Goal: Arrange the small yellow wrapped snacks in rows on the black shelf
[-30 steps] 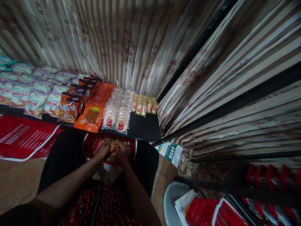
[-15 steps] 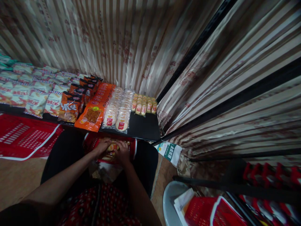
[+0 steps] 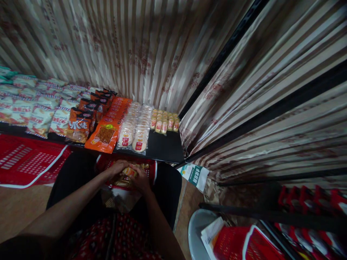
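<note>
My left hand (image 3: 119, 168) and my right hand (image 3: 141, 178) meet over a red basket (image 3: 155, 172) between my knees, just under the shelf edge. Between them is a small wrapped snack roll (image 3: 129, 172) in yellow packaging, with the fingers of both hands closed around it. More wrapped rolls lie in the basket below. On the black shelf (image 3: 165, 147) above stand similar small yellow rolls (image 3: 164, 126) in short rows. Left of those are two rows of round wrapped rice crackers (image 3: 139, 141) and an orange snack bag (image 3: 105, 133).
Black-and-orange bags (image 3: 78, 126) and white snack bags (image 3: 40, 121) fill the shelf's left side. A larger red basket (image 3: 29, 159) lies at left below. A pale stool (image 3: 199, 231) with papers and a red basket is at lower right. Black frame bars (image 3: 244, 131) cross a striped curtain (image 3: 151, 47).
My hands have lifted slightly and drawn together around the roll, which shows more plainly between them. The shelf goods stay in place; the view has shifted a little.
</note>
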Demonstrator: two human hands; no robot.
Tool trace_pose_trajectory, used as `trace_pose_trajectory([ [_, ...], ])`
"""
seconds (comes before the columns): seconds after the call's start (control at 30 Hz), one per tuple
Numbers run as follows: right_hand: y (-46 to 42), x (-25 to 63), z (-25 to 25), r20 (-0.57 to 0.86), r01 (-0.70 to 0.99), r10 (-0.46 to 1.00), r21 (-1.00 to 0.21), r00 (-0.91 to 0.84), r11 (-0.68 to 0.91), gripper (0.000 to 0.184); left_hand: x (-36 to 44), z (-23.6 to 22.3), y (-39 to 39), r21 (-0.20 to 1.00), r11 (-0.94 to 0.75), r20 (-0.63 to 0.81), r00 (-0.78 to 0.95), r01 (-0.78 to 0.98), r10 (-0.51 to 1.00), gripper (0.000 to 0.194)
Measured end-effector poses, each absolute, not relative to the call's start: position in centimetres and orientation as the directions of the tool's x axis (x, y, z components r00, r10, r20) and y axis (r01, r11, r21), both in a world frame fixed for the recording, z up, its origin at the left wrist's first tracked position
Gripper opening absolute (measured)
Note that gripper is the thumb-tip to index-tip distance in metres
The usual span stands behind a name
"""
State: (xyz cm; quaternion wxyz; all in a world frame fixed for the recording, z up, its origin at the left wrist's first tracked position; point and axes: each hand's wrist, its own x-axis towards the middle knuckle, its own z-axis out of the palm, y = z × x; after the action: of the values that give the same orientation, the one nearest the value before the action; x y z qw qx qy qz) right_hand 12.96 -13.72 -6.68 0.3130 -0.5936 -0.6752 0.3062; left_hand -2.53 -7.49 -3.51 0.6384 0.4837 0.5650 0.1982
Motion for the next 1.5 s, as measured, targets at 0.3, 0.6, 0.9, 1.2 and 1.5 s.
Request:
trace_pose_trajectory([
  [0.3, -14.4, 13.4, -6.3, 0.117, 0.481, 0.993, -0.869, -0.023, 0.113, 0.039, -1.6, -0.6, -7.8, 0.870, 0.443, -0.493, 0.390, 0.216, 0.778, 0.037],
  [0.6, -14.3, 13.7, -6.2, 0.114, 0.367, 0.979, -0.929, 0.166, 0.046, 0.032, -0.2, 0.3, -7.5, 0.903, 0.405, -0.425, 0.423, 0.141, 0.801, 0.038],
  [0.9, -14.3, 14.3, -5.5, 0.066, 0.262, 0.936, -0.964, 0.347, -0.030, 0.034, 1.9, 1.8, -7.9, 0.907, 0.420, -0.382, 0.409, -0.003, 0.829, 0.029],
  [1.2, -13.7, 15.6, -4.9, 0.085, 0.174, 0.891, -0.985, 0.445, 0.007, 0.037, 3.8, 2.6, -8.2, 0.910, 0.406, -0.341, 0.402, -0.088, 0.850, 0.029],
  [1.5, -12.3, 17.0, -3.3, 0.050, 0.117, 0.868, -0.993, 0.493, -0.009, 0.040, 5.9, 4.5, -7.6, 0.937, 0.346, -0.313, 0.347, -0.036, 0.884, 0.025],
])
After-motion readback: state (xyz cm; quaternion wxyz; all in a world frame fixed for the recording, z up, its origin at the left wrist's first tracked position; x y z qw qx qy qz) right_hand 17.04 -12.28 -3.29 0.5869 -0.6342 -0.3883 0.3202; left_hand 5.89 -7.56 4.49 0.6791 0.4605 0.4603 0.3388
